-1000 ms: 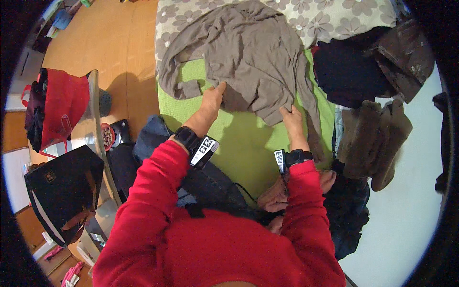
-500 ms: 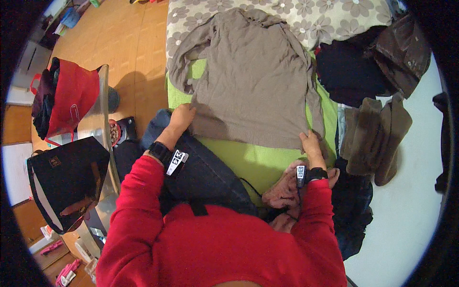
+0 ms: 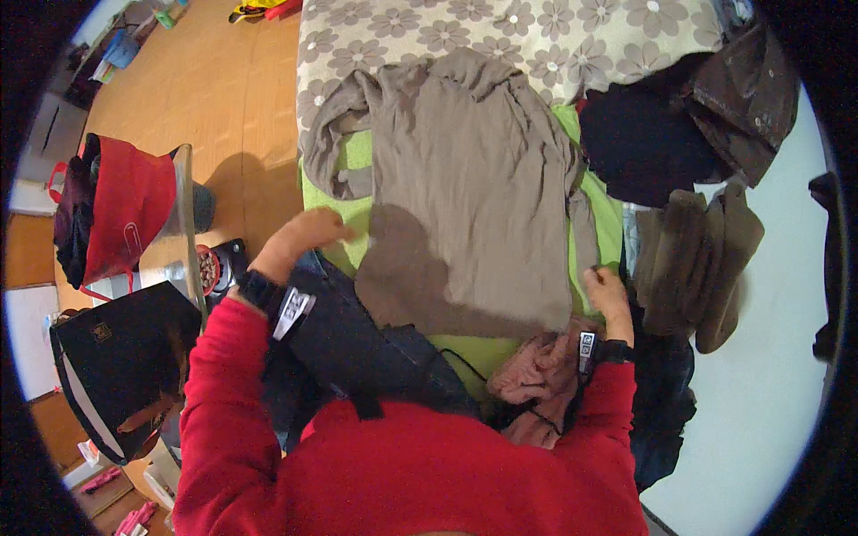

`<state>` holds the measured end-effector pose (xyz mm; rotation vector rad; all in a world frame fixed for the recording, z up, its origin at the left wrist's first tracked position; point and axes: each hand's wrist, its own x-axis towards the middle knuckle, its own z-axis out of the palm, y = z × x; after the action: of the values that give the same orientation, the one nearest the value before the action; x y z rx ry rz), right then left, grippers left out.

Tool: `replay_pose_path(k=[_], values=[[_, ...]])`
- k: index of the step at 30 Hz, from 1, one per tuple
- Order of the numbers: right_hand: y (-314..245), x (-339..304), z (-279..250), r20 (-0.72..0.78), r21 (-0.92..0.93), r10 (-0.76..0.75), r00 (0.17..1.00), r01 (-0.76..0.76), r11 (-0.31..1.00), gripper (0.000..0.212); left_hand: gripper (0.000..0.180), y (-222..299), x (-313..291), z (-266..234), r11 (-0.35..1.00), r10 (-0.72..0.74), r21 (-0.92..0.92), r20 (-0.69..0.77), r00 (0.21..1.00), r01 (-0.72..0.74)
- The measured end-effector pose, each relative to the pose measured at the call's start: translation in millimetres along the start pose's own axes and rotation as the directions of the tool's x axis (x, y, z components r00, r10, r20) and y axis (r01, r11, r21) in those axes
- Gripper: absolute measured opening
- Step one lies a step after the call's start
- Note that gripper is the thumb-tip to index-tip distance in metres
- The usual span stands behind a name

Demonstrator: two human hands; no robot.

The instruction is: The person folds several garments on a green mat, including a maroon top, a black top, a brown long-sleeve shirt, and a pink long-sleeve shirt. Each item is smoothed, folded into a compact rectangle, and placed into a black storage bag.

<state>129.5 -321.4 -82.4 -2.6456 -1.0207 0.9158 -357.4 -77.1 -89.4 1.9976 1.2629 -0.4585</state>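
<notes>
A taupe knit sweater (image 3: 465,179) lies spread out in front of me, its collar end away from me and its hem towards me. Its left sleeve bends in a loop, and the right sleeve hangs along the side. My left hand (image 3: 308,232) hovers beside the sweater's left edge, above the green cover (image 3: 357,152), fingers apart and off the fabric. At the right side, my right hand (image 3: 609,293) has its fingers curled at the end of the right sleeve; they appear closed on the cuff, though the fingertips are partly hidden.
A flower-patterned cloth (image 3: 447,36) lies beyond the sweater. Dark clothes (image 3: 652,134) and brown folded garments (image 3: 693,259) rest at the right. Near me are a pink fuzzy cloth (image 3: 536,371) and dark jeans (image 3: 357,330). A red bag (image 3: 134,201) and a black bag (image 3: 125,357) stand left.
The sweater has come nearer to me and its hem lies lower. My left hand has let go of the hem and moved left; my right hand has moved from the hem to the sleeve end.
</notes>
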Motion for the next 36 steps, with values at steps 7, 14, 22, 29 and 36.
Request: replay_pose_path(k=[7, 14, 22, 29, 36], values=[[6.0, 38.7, 18.9, -0.302, -0.32, -0.171, 0.938, 0.07, 0.945, 0.039, 0.068, -29.1, 71.7, 6.8, 0.849, -0.521, -0.438, -0.599, 0.608, 0.296], [3.3, 40.3, -57.1, -0.454, 0.602, -0.12, 0.883, 0.403, 0.689, 0.021, 0.032, -93.4, 91.9, -20.6, 0.795, -0.555, -0.59, -0.611, 0.565, 0.143], [-69.1, -2.8, -166.7, -0.444, 0.872, -0.092, 0.891, 0.453, 0.186, 0.027, 0.026, -95.9, -16.1, -146.5, -0.039, -0.296, -0.834, -0.516, 0.803, -0.551], [-144.9, -56.1, -166.0, -0.594, 0.762, -0.095, 0.799, 0.597, 0.25, 0.031, 0.028, -11.0, -57.8, -189.0, 0.132, -0.359, -0.781, -0.612, 0.704, -0.611], [-149.8, -96.7, -83.5, -0.464, 0.674, -0.48, 0.745, 0.648, 0.355, 0.039, 0.025, 100.5, -38.9, -78.4, 0.734, 0.23, -0.496, -0.46, 0.857, -0.463]])
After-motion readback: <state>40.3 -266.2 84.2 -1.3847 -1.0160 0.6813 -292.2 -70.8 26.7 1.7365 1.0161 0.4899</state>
